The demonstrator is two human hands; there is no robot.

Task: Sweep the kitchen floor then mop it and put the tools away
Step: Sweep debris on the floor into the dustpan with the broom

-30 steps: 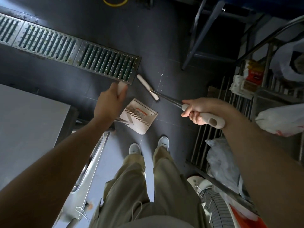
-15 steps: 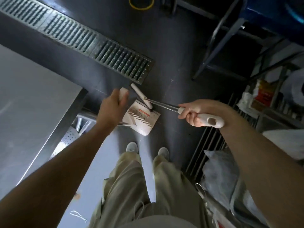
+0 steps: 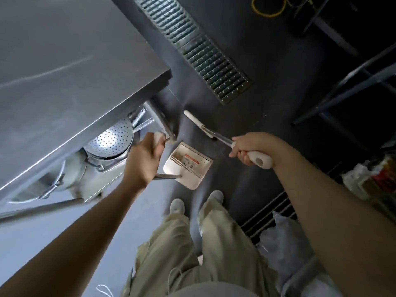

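My left hand (image 3: 144, 160) grips the white handle of a long-handled dustpan. The white dustpan (image 3: 188, 165) rests on the dark floor just ahead of my shoes, with a comb edge and a red label inside. My right hand (image 3: 246, 149) grips the white grip of a broom handle. Its metal shaft runs down and left to the narrow white broom head (image 3: 198, 123), which lies on the floor just beyond the dustpan, near the table leg.
A steel table (image 3: 70, 67) fills the upper left, with a perforated colander (image 3: 111, 139) and pots on its lower shelf. A floor drain grate (image 3: 199, 54) runs diagonally ahead. Blue metal frame legs (image 3: 342, 91) stand right; a wire rack with plastic bags (image 3: 287, 251) is lower right.
The view has swung left and the table now fills more of it. The dustpan and broom head have shifted toward the table leg. Both hands keep their grips.
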